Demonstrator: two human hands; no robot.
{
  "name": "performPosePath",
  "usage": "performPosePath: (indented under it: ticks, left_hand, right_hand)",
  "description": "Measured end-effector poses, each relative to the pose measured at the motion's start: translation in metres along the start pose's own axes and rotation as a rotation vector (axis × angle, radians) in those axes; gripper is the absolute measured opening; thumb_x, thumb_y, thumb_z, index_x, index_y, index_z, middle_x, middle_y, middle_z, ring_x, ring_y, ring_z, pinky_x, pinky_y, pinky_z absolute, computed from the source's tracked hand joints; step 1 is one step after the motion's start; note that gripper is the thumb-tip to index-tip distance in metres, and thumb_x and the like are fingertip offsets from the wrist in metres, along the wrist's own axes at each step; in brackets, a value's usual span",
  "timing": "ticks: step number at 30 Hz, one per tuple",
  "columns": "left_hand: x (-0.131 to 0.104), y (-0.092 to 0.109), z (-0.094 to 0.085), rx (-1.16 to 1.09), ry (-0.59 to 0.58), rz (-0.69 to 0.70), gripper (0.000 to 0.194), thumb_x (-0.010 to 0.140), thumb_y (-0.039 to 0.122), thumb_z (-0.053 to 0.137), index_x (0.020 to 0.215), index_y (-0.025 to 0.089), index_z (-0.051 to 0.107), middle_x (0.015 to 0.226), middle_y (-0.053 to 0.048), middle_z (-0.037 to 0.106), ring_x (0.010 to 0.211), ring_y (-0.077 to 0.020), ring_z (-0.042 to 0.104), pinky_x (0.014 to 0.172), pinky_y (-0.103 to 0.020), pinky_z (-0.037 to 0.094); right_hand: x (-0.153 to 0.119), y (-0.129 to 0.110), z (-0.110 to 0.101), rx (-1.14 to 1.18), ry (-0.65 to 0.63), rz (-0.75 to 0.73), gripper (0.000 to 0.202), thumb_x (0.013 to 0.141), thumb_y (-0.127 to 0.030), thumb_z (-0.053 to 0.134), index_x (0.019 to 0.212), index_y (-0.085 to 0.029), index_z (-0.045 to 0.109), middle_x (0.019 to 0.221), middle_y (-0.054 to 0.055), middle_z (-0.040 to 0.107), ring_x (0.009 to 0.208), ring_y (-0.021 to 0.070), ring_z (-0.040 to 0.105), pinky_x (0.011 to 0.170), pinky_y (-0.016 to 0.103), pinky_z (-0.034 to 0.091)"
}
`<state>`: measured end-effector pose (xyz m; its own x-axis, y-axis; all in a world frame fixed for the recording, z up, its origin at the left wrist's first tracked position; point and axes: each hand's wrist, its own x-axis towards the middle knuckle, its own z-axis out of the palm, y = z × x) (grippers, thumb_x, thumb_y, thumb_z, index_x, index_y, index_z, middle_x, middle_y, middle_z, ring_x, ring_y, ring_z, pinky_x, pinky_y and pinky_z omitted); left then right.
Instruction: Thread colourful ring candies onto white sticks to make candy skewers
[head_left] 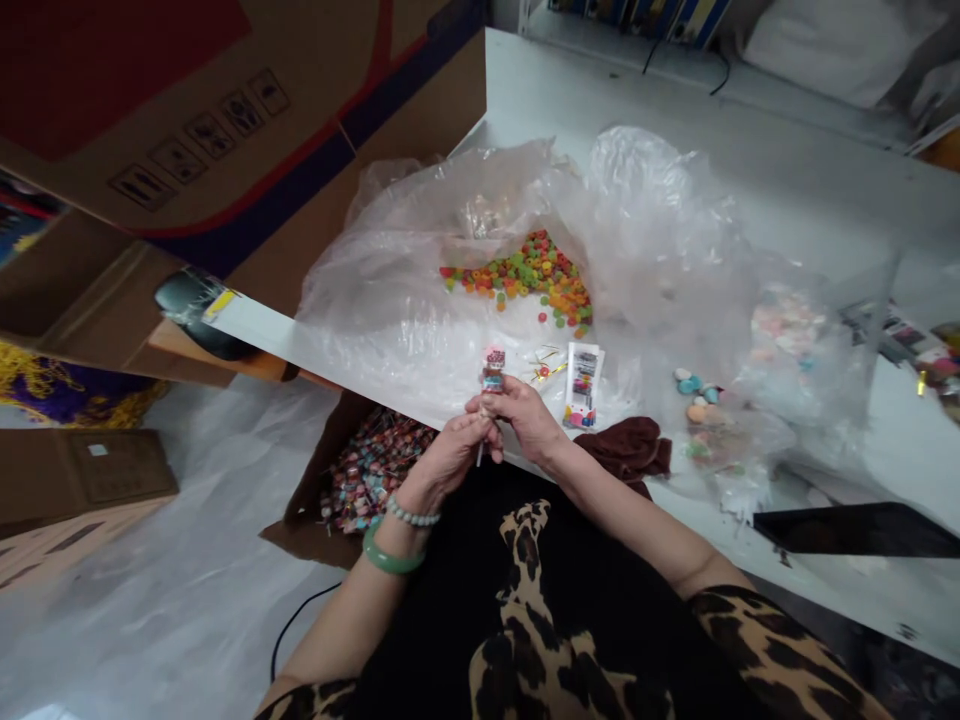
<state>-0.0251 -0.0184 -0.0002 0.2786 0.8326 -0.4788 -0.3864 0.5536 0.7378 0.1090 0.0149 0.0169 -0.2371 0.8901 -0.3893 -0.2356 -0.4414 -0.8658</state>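
Close to the table's front edge, both hands meet at a wrapped candy lollipop [493, 368], a stack of pink, brown and blue pieces on a white stick. My right hand [521, 412] grips it just under the candy. The fingers of my left hand [466, 440] are pinched around the stick and the wrapper's lower end. Beyond the hands lie gold twist ties [551, 366] and a printed white packet [583, 385]. Red, green and orange ring-shaped candies [551, 275] are spread on a clear plastic bag [427, 310].
A large carton [300, 130] stands at the left. Below the table edge, an open box [304, 535] holds many similar lollipops [379, 465]. A brown cloth [626, 450], pastel candies [701, 395] and a dark flat tray-like object [855, 530] lie on the right. Shelving is behind.
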Motion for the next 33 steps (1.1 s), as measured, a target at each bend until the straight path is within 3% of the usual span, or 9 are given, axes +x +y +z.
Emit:
performPosePath:
  ticks: [2,5,9,12,17,23,27,30,33]
  left_hand:
    - [0.003,-0.005,0.008,0.032,0.076,-0.026,0.033,0.070,0.046,0.076,0.062,0.015,0.067,0.053,-0.002,0.056,0.044,-0.0113,0.047,0.050,-0.025,0.037]
    - [0.006,-0.010,0.013,0.167,0.396,0.264,0.019,0.070,0.032,0.079,0.062,0.017,0.069,0.055,0.001,0.054,0.051,-0.0100,0.044,0.052,-0.023,0.032]
    - [0.012,-0.006,0.005,0.308,0.559,0.493,0.014,0.072,0.025,0.076,0.062,0.020,0.066,0.061,0.002,0.052,0.063,-0.0117,0.044,0.059,-0.021,0.032]
    - [0.022,-0.002,-0.001,0.277,0.516,0.453,0.023,0.079,0.029,0.068,0.060,0.020,0.059,0.055,0.004,0.044,0.056,-0.0113,0.036,0.055,-0.023,0.029]
    - [0.035,0.000,0.005,0.110,0.429,0.400,0.025,0.077,0.031,0.067,0.059,0.019,0.056,0.051,0.005,0.041,0.048,-0.0086,0.032,0.048,-0.022,0.025]
    - [0.036,0.013,0.012,-0.101,0.375,0.236,0.030,0.069,0.041,0.075,0.064,0.016,0.058,0.053,0.003,0.051,0.044,-0.0074,0.044,0.047,-0.022,0.032]
    - [0.031,0.025,0.018,-0.177,0.218,0.190,0.038,0.061,0.046,0.081,0.069,0.016,0.059,0.069,0.000,0.060,0.069,-0.0126,0.059,0.063,-0.024,0.046]
    - [0.026,0.029,0.020,-0.077,0.140,0.182,0.038,0.064,0.046,0.080,0.070,0.016,0.059,0.076,-0.001,0.063,0.075,-0.0122,0.059,0.071,-0.025,0.047]
    - [0.022,0.029,0.016,0.066,0.090,0.151,0.038,0.067,0.048,0.078,0.070,0.015,0.060,0.066,0.001,0.062,0.064,-0.0105,0.057,0.069,-0.025,0.046]
  right_hand:
    - [0.006,0.002,0.005,0.073,0.081,0.006,0.023,0.068,-0.035,0.068,0.083,-0.020,0.059,0.071,0.000,0.066,0.055,0.0116,0.053,0.052,0.024,0.041]
    - [0.015,-0.001,0.000,0.030,0.228,-0.056,0.022,0.068,-0.034,0.068,0.080,-0.019,0.057,0.070,0.001,0.067,0.058,0.0116,0.055,0.059,0.025,0.043]
    - [0.033,-0.022,-0.041,-0.458,0.176,-0.121,0.029,0.088,-0.043,0.046,0.084,-0.019,0.063,0.077,0.004,0.066,0.067,0.0162,0.059,0.063,0.029,0.044]
    - [0.053,-0.036,-0.077,-1.124,0.486,-0.297,0.023,0.089,-0.026,0.045,0.084,-0.019,0.066,0.093,0.010,0.066,0.085,0.0212,0.058,0.071,0.031,0.041]
    - [0.078,-0.033,-0.097,-1.659,0.417,-0.243,0.021,0.084,-0.013,0.048,0.086,-0.016,0.069,0.092,0.015,0.065,0.084,0.0249,0.055,0.068,0.034,0.036]
    - [0.060,-0.035,-0.074,-1.630,0.408,-0.507,0.025,0.089,-0.012,0.038,0.090,-0.016,0.064,0.080,0.010,0.063,0.077,0.0221,0.052,0.069,0.032,0.034]
    - [0.029,-0.032,-0.044,-1.642,0.067,-0.719,0.021,0.087,-0.012,0.042,0.085,-0.017,0.062,0.080,0.010,0.062,0.077,0.0217,0.052,0.071,0.032,0.034]
    - [0.015,-0.028,-0.031,-1.478,-0.077,-0.700,0.019,0.086,-0.014,0.045,0.083,-0.018,0.064,0.077,0.007,0.063,0.075,0.0194,0.054,0.072,0.031,0.036]
    - [0.011,-0.025,-0.031,-1.176,-0.136,-0.502,0.016,0.080,-0.013,0.050,0.074,-0.019,0.064,0.071,0.002,0.064,0.071,0.0161,0.056,0.070,0.027,0.038]
